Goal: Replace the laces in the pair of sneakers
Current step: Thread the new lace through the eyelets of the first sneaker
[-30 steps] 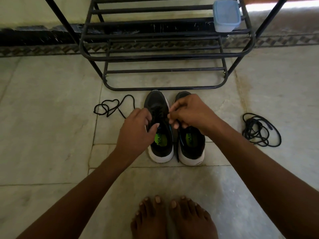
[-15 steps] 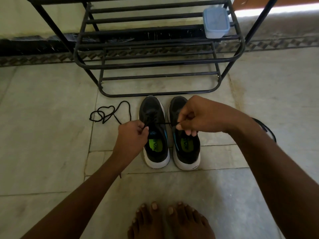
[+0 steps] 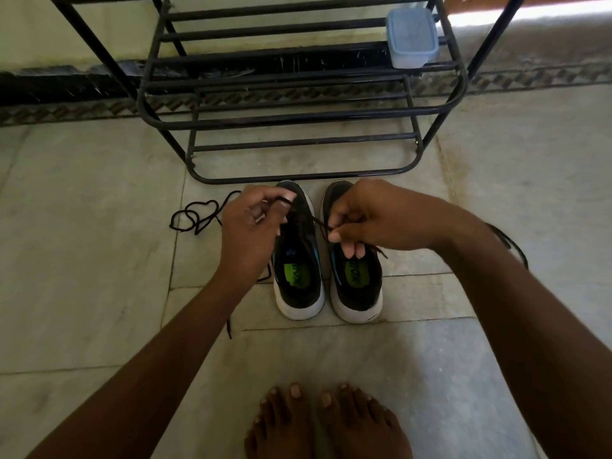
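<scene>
Black white-soled sneakers (image 3: 328,260) side by side, lace (image 3: 314,221) between both hands.

Both forearms reach forward and converge. The left hand (image 3: 246,226) is raised with its palm side turned up, its fingers (image 3: 284,202) pinched together at the tips. The right hand (image 3: 371,215) is curled, knuckles up, thumb and forefinger pinched.
</scene>
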`<state>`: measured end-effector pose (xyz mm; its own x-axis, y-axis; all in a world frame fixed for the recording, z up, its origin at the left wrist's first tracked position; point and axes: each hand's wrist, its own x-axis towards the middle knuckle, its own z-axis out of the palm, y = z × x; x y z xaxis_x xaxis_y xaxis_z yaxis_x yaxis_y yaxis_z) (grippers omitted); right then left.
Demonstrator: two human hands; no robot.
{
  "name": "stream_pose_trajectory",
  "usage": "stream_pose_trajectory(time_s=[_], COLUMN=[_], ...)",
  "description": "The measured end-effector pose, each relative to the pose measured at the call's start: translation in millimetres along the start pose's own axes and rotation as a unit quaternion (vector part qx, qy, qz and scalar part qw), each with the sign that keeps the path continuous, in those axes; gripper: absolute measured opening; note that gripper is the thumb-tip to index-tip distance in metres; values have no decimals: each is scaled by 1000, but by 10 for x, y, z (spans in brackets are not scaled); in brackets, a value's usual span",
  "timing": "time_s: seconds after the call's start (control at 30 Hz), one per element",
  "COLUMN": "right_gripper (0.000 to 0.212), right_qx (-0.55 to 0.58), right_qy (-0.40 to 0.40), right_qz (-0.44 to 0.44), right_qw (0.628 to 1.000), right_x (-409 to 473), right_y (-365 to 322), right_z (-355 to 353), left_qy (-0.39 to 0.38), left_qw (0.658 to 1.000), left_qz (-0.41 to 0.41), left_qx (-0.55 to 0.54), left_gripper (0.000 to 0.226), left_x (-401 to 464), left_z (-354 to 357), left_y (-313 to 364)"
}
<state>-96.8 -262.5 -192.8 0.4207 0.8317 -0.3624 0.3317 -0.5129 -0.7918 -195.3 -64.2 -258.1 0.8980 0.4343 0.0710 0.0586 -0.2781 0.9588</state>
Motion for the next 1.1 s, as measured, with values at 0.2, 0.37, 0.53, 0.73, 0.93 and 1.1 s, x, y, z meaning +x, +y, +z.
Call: stream_pose_trajectory(time_s=[0.2, 0.37, 0.53, 0.73, 0.93, 1.1], right_gripper=[22, 18, 19, 6, 11, 11], right_qx=[-78, -42, 126, 280, 226, 190], right_qy=[6, 151, 233, 264, 321, 337], right_qz=[43, 27, 51, 54, 4, -5], right_qw=[996, 987, 963, 922, 920, 922], right_x=[160, 332, 410, 505, 645, 735], right_y=[120, 185, 282, 337, 375, 422], right_z=[173, 309, 572, 724, 930, 1018], left_qy=[14, 40, 8, 18, 12, -6], left_qw=[999, 966, 970, 977, 975, 974], left_qz=[-34, -129, -83, -123, -187, -214], left_qx=[38, 219, 230, 176, 118, 71], left_gripper=[26, 28, 14, 3, 13, 14], left_x=[64, -163, -322, -283, -245, -211], left_z=[-112, -80, -25, -84, -174, -213], left_y=[-15, -219, -414, -505, -584, -611])
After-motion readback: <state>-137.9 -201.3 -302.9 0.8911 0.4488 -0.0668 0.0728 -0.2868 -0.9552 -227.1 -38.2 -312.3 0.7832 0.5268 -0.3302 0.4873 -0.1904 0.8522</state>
